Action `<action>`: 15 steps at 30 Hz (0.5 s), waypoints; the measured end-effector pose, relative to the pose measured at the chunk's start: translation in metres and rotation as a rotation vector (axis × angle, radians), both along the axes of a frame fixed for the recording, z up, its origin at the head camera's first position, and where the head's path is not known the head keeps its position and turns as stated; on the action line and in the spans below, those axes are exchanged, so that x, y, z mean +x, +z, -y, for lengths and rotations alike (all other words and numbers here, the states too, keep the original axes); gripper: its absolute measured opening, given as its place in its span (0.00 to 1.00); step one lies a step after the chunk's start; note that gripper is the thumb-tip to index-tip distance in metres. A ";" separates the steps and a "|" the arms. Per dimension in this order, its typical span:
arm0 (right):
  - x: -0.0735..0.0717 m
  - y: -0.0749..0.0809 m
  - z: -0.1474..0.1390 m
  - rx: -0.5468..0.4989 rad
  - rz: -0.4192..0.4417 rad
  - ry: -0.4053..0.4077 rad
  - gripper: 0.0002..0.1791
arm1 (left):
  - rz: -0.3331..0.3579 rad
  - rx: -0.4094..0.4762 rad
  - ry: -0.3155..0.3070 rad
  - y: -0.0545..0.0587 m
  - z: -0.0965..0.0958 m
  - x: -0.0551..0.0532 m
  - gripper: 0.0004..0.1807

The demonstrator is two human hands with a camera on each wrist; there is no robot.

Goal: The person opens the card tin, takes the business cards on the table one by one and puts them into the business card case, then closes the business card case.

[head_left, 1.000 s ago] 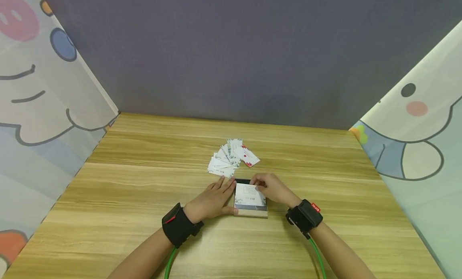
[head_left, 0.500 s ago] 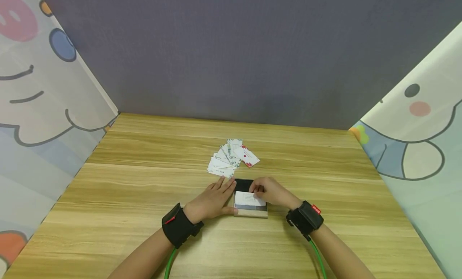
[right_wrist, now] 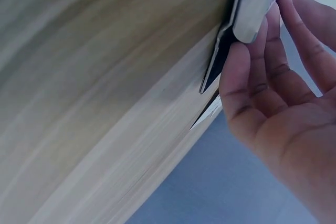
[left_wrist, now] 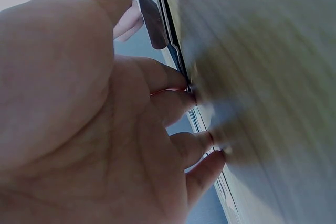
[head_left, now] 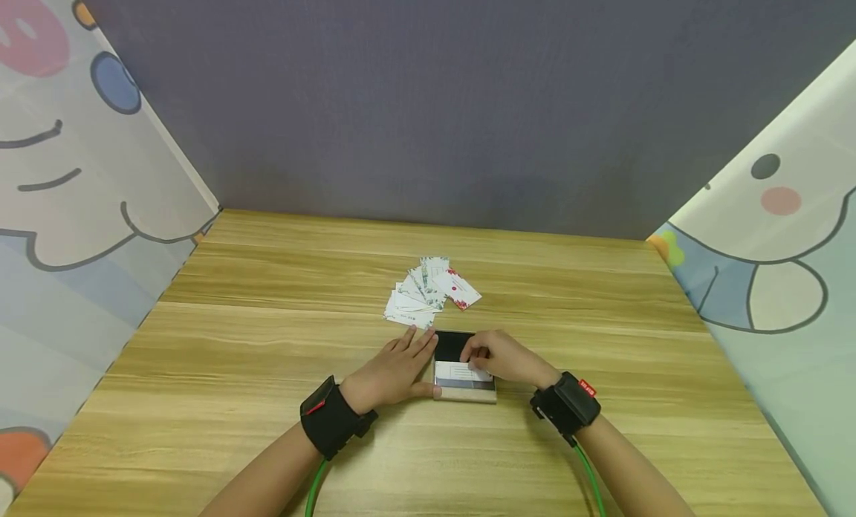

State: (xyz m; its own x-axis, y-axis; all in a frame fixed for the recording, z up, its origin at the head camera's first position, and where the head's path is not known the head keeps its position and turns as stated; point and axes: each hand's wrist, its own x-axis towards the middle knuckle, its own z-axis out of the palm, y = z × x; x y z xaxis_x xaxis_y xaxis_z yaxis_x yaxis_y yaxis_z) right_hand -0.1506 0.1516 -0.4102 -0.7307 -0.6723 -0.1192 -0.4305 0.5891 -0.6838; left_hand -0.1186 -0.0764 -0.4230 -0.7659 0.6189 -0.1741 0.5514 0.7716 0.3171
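Observation:
A flat business card holder with a black inside and a pale front edge lies on the table. A white business card sits partly in its pocket, behind a grey band. My left hand lies flat along the holder's left side, fingers spread and thumb at the front left corner. In the left wrist view its fingertips rest on the wood by the edge. My right hand pinches the card near its upper right corner, fingers bent over the black part. The right wrist view shows the curled fingers beside the holder's metal edge.
Behind the holder several business cards lie fanned out, and a card with red flowers is on their right. A grey panel stands along the table's far edge. Green cables run from both wrist bands.
My right hand has moved slightly down toward me, and the card has slid deeper into the holder's pocket, baring more black. The left hand has stayed in place.

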 end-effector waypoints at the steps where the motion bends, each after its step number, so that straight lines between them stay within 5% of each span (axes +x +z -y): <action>1: 0.000 0.000 0.000 -0.001 0.003 -0.001 0.07 | 0.000 -0.002 0.000 0.000 0.000 0.000 0.45; 8: -0.005 0.003 0.001 -0.005 -0.036 -0.019 0.07 | -0.018 0.003 -0.007 -0.001 0.001 0.000 0.44; 15: -0.016 0.006 0.004 0.018 -0.109 -0.206 0.12 | -0.016 0.006 -0.009 0.001 0.001 0.000 0.44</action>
State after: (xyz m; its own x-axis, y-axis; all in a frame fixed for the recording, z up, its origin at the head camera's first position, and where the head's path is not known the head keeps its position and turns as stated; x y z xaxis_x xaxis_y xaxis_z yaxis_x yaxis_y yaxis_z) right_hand -0.1664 0.1472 -0.4043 -0.8614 -0.5061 -0.0430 -0.3705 0.6839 -0.6285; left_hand -0.1188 -0.0771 -0.4224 -0.7632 0.6265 -0.1582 0.5632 0.7650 0.3125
